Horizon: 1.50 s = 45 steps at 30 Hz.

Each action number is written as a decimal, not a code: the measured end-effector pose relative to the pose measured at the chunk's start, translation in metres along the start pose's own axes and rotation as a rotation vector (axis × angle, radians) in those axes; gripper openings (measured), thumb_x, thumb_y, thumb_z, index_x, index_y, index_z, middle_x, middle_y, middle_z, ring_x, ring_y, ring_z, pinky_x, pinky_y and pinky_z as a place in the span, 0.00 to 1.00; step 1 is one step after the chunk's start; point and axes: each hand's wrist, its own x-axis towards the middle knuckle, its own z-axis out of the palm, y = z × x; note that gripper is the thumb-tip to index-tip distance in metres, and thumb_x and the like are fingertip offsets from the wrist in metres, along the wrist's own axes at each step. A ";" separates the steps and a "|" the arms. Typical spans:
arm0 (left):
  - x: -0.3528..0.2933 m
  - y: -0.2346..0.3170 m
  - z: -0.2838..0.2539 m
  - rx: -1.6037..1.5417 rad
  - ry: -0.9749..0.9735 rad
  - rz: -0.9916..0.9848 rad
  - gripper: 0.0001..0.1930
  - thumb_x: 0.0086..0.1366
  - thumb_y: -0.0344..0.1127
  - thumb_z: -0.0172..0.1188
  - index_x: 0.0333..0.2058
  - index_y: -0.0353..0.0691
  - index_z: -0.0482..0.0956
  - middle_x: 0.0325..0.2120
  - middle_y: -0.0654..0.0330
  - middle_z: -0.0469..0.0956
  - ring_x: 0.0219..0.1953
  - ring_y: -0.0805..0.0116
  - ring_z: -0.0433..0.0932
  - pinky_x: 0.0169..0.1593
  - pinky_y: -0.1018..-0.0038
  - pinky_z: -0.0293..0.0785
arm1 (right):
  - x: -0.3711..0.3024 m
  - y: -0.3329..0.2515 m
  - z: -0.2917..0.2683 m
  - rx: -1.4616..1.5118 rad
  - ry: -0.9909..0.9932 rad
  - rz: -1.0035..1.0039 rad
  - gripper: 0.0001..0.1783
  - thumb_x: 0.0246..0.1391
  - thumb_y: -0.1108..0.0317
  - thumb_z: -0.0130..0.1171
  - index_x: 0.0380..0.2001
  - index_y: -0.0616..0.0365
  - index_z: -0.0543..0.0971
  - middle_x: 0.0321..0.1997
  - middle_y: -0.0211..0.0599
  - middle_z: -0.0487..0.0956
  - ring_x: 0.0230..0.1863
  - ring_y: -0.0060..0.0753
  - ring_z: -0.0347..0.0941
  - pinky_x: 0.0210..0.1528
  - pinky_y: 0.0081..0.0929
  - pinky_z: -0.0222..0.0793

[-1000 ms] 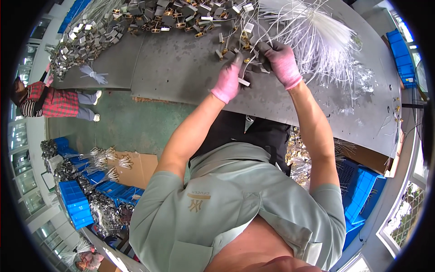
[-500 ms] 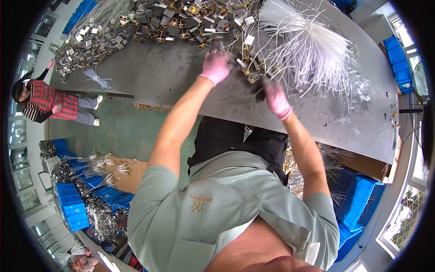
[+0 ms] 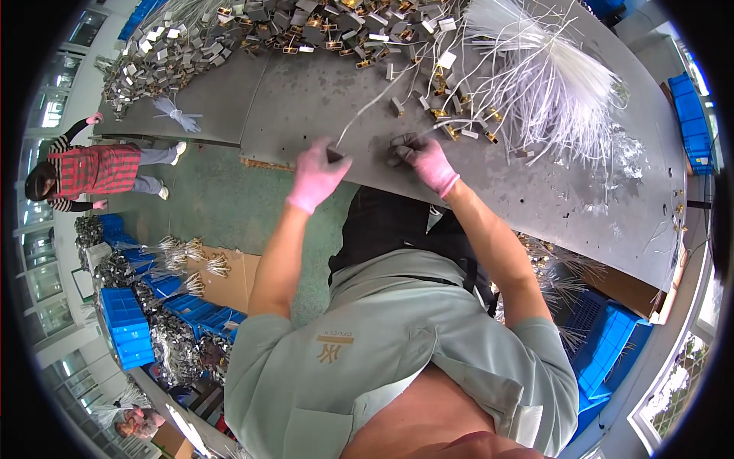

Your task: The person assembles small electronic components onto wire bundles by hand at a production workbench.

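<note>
1. Pink gloves [image 3: 307, 187] are covering both hands, and I am seeing them near the front edge of the grey tabletop [image 3: 294, 99].
2. The left hand [image 3: 318, 174] is curling its thumb and fingers; one white strand [image 3: 367, 107] is ending at its fingertips, though I cannot tell whether it is being pinched.
3. The right hand [image 3: 427, 161] is bunching its fingers narrowly; blur is hiding whether anything is lying between them.
4. That strand is running back toward loose grey blocks [image 3: 457, 104] with gold-coloured parts, which are lying between the larger pile [image 3: 321, 32] and the white bundle [image 3: 566, 86].
5. I am judging the step as handling one strand; the next move is probably calling for a sure pinch and some slack.
6. Small gold lettering and an emblem [image 3: 332, 350] are showing on the grey-green shirt [image 3: 382, 306]; I am making out no labels on the blocks.
</note>
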 end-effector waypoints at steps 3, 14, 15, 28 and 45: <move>-0.050 -0.030 -0.019 -0.154 -0.092 -0.091 0.21 0.54 0.36 0.64 0.43 0.29 0.73 0.24 0.54 0.80 0.28 0.66 0.81 0.35 0.71 0.77 | 0.015 -0.004 0.020 0.034 0.118 0.169 0.13 0.61 0.70 0.54 0.44 0.68 0.75 0.36 0.39 0.80 0.32 0.32 0.80 0.34 0.27 0.76; -0.232 -0.140 -0.043 -1.127 -0.182 -0.704 0.27 0.59 0.35 0.55 0.55 0.26 0.65 0.23 0.52 0.76 0.23 0.57 0.80 0.30 0.66 0.77 | 0.071 0.025 0.028 0.017 0.345 -0.085 0.12 0.58 0.70 0.53 0.40 0.68 0.78 0.35 0.40 0.82 0.35 0.32 0.80 0.38 0.25 0.76; -0.246 -0.150 -0.044 -1.131 -0.171 -0.709 0.27 0.59 0.35 0.55 0.55 0.26 0.65 0.23 0.52 0.76 0.23 0.57 0.80 0.30 0.66 0.77 | 0.063 0.009 0.036 0.014 0.360 -0.102 0.12 0.59 0.70 0.53 0.41 0.67 0.78 0.35 0.40 0.82 0.35 0.31 0.80 0.37 0.24 0.76; -0.242 -0.193 -0.050 -1.213 -0.005 -0.718 0.18 0.61 0.32 0.55 0.49 0.30 0.71 0.33 0.45 0.79 0.28 0.56 0.81 0.33 0.60 0.80 | 0.026 -0.069 0.024 0.285 0.387 -0.478 0.17 0.64 0.64 0.51 0.48 0.67 0.70 0.38 0.47 0.80 0.34 0.41 0.81 0.34 0.30 0.79; -0.194 -0.163 -0.047 -1.146 0.038 -0.417 0.16 0.58 0.36 0.60 0.43 0.34 0.75 0.42 0.46 0.78 0.27 0.62 0.79 0.30 0.69 0.78 | -0.005 -0.102 0.001 0.141 0.281 -0.242 0.15 0.61 0.64 0.55 0.41 0.67 0.76 0.34 0.41 0.82 0.28 0.26 0.79 0.32 0.22 0.76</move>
